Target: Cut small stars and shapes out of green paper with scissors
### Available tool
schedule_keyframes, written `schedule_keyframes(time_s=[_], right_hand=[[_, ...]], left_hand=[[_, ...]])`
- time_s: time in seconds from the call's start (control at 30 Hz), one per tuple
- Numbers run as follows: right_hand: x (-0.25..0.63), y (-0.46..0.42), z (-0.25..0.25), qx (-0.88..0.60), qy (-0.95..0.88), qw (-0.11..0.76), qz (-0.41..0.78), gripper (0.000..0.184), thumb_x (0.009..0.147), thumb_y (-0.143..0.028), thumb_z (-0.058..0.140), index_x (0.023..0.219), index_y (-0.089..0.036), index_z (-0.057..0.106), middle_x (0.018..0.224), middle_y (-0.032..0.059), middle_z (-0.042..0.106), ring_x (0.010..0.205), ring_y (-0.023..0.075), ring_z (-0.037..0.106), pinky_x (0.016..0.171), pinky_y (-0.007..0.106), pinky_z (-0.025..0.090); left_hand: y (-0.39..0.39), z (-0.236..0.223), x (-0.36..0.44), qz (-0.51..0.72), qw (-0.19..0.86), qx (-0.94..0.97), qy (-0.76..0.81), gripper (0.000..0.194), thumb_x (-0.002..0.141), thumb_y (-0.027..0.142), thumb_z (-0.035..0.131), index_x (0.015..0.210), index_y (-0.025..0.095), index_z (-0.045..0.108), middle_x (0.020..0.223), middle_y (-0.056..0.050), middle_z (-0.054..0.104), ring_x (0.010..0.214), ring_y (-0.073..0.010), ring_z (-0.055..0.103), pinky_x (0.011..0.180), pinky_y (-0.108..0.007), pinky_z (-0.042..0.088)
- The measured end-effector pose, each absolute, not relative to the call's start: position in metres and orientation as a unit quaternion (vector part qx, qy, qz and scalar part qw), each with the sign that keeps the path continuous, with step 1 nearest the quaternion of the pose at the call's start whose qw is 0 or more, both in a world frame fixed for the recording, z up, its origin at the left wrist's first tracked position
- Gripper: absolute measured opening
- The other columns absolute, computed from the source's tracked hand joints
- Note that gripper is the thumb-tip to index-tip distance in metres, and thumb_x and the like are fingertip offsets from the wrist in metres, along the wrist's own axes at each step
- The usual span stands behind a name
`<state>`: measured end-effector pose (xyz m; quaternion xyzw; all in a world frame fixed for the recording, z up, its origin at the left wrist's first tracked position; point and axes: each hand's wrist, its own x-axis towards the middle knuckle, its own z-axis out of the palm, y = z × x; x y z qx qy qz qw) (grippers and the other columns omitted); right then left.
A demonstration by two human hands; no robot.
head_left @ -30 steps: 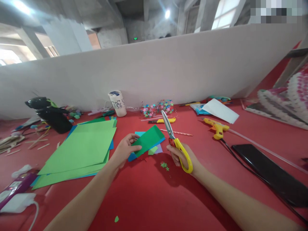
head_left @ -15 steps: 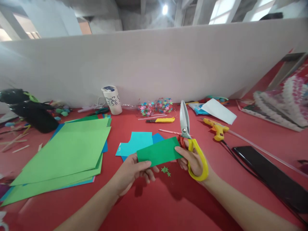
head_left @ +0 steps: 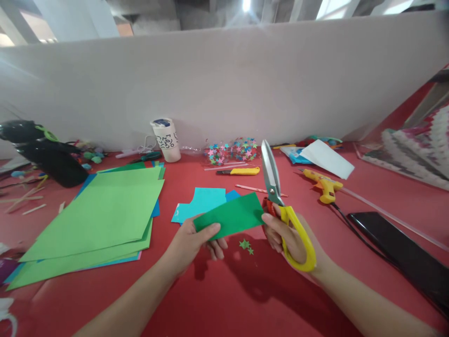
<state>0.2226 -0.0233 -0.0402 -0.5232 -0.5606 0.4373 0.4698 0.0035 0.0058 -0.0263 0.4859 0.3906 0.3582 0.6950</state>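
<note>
Green paper strip [head_left: 233, 215] mid-frame, long axis left to right, right end higher. Left hand [head_left: 192, 239] pinches its left end; right hand [head_left: 279, 232], gripping yellow-handled scissors [head_left: 272, 189], has thumb at right end, blades up, crosswise to strip.

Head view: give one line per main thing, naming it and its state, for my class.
Green strip: held up, slanted
Scissors: blades appear closed, pointing away
Left hand: gripping the strip's left end
Right hand: closed around the scissors
Utility knife: lying flat
Glue gun: lying on its side
White cup: standing, lidded
Light green sheets: stacked unevenly
Green stars: lying loose
</note>
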Motion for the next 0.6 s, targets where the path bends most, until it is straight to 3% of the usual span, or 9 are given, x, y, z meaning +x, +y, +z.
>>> schedule_keyframes(time_s=[0.2,0.4,0.6], right_hand=[[0.229,-0.025,-0.019,-0.516,-0.634,0.367,0.444,0.043,0.077,-0.059,0.058,0.062,-0.021,0.048,0.049,-0.0071,0.042,0.043,0.0097,0.037,0.042,0.023,0.028],[0.225,-0.027,-0.010,-0.565,-0.726,0.162,0.357,0.043,0.084,-0.061,0.046,0.070,-0.020,0.047,0.062,-0.0032,0.047,0.055,0.0136,0.040,0.051,0.025,0.030],[0.217,-0.033,-0.008,-0.536,-0.707,0.177,0.427,0.051,0.084,-0.070,0.035,0.072,-0.020,0.043,0.060,-0.0063,0.034,0.051,0.0118,0.036,0.046,0.024,0.027]], left_hand=[[0.021,-0.014,-0.011,0.561,0.578,0.421,0.418,0.020,0.078,0.028,0.062,0.065,0.014,0.058,0.055,0.001,0.063,0.040,-0.0073,0.053,0.040,-0.018,0.041],[0.021,-0.013,-0.012,0.566,0.566,0.430,0.417,0.022,0.078,0.029,0.062,0.063,0.014,0.059,0.055,0.000,0.062,0.040,-0.0075,0.053,0.040,-0.018,0.041],[0.013,-0.012,-0.006,0.528,0.590,0.455,0.408,0.025,0.081,0.029,0.059,0.062,0.013,0.061,0.053,-0.001,0.063,0.041,-0.0085,0.054,0.040,-0.019,0.042]])
